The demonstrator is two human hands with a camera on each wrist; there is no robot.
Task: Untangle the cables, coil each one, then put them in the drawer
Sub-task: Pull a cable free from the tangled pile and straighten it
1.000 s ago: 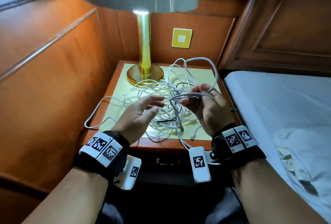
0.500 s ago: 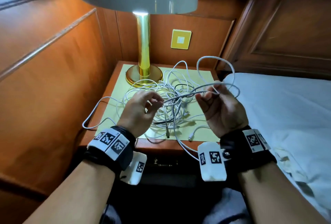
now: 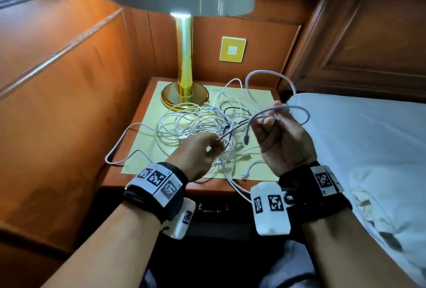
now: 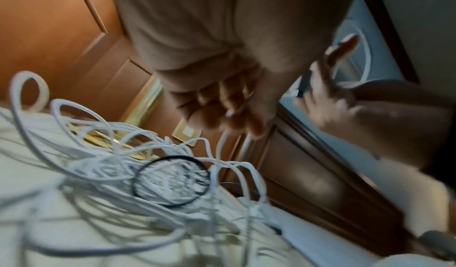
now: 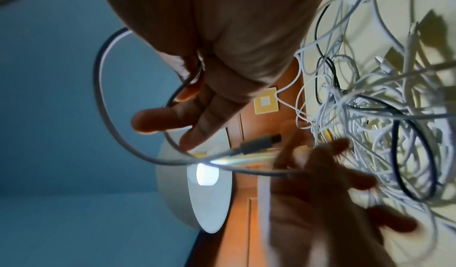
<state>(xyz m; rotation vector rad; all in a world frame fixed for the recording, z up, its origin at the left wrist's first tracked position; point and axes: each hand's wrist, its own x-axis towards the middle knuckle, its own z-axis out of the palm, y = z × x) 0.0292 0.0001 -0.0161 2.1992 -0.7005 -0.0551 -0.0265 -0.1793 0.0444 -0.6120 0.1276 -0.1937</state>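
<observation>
A tangle of white cables (image 3: 198, 124) with one thin black cable lies on the nightstand's yellow mat (image 3: 147, 131). My right hand (image 3: 274, 114) is raised over the mat's right side and grips loops of one grey-white cable (image 3: 265, 75). The cable's USB plug (image 3: 246, 138) dangles below that hand. In the right wrist view my thumb presses the cable (image 5: 103, 95) against the fingers (image 5: 197, 115), with the plug (image 5: 261, 143) beyond them. My left hand (image 3: 215, 143) pinches the same cable's taut run just above the tangle. The drawer handle (image 3: 212, 207) shows under the top; the drawer is closed.
A brass lamp (image 3: 184, 94) stands at the back left of the nightstand, its shade overhead. One cable loop (image 3: 115, 149) hangs over the left edge. Wood panelling closes the left side. A white bed (image 3: 359, 144) borders the right.
My right hand has carried the cable loops up and to the right. My left hand, open a second ago, has closed on the cable and dropped toward the tangle.
</observation>
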